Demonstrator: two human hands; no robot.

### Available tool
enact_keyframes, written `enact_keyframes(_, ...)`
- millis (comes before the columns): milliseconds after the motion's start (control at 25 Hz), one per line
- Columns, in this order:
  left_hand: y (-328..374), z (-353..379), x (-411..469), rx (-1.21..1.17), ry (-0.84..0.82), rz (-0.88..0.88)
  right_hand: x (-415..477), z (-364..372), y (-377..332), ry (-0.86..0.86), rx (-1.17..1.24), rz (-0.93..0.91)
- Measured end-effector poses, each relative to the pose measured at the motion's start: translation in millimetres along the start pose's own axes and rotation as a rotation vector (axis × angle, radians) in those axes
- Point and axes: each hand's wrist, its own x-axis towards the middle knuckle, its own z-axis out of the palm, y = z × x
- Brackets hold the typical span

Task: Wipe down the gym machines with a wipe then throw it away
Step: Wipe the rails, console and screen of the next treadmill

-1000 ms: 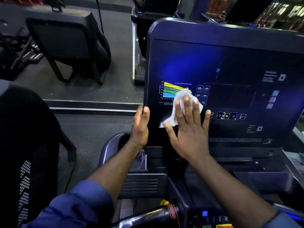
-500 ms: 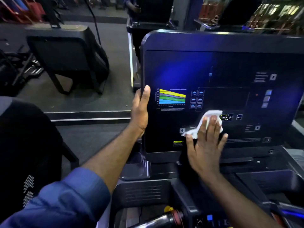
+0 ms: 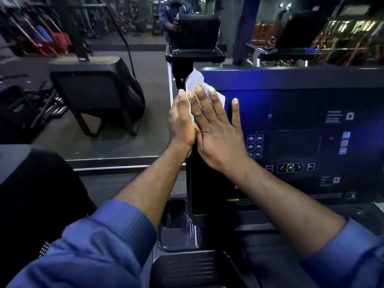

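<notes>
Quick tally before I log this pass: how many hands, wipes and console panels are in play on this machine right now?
Hands: 2, the left hand and the right hand
Wipes: 1, the white wipe, pressed under the right hand at the console's top left corner
Console panels: 1, the console panel
Total: 4

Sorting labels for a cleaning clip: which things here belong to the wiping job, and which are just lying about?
In the job: wipe, control panel, right hand pressing the wipe, left hand at the panel's edge.
Lying about: cup holder, black machine on the floor, red gear far back.
</notes>
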Motion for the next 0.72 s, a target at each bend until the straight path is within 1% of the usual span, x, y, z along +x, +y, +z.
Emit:
enact_keyframes(40,-1,0,1,0.031,0.015,0.005,3,-3,8,0.006,-0.027,-0.04)
enact_keyframes(80,-2,0,1,0.072,0.025,0.014,3,-6,23,0.006,-0.038,-0.014)
enact_keyframes(120,-5,-1,3,0.1,0.028,0.031,-2,-6,42,0.007,-0.025,0.068)
enact_keyframes(200,-7,-1,5,0.106,0.024,0.064,-25,-2,74,0.027,0.086,0.348)
enact_keyframes(240,-6,0,4,0.111,0.022,0.074,-39,1,78,0.035,0.131,0.462)
enact_keyframes(280,-5,2,0,0.154,0.032,0.077,-51,6,73,0.033,0.142,0.516)
enact_keyframes(320,-3,3,-4,0.244,0.057,0.094,-61,10,61,0.021,0.125,0.478)
enact_keyframes(360,-1,4,-8,0.336,0.076,0.146,-69,16,48,0.013,0.103,0.363)
enact_keyframes(400,1,4,-12,0.424,0.078,0.255,-77,21,38,0.003,0.07,0.215)
enact_keyframes(440,3,1,-16,0.538,0.062,0.42,-80,24,33,-0.001,0.024,0.074)
enact_keyframes(480,6,-2,-18,0.709,0.036,0.618,-78,24,40,-0.004,-0.009,-0.012)
enact_keyframes(520,6,-4,-18,0.945,-0.013,0.807,-74,20,56,0.009,-0.026,-0.028)
enact_keyframes(560,8,-3,-20,1.172,-0.063,0.942,-72,16,77,0.026,-0.019,0.021)
enact_keyframes(600,10,2,-24,1.342,-0.103,1.007,-71,12,103,0.035,-0.009,0.109)
enact_keyframes(640,10,9,-28,1.448,-0.133,1.031,-72,8,131,0.023,0.013,0.216)
enact_keyframes(720,9,19,-34,1.579,-0.191,1.038,-84,-1,185,-0.002,0.093,0.425)
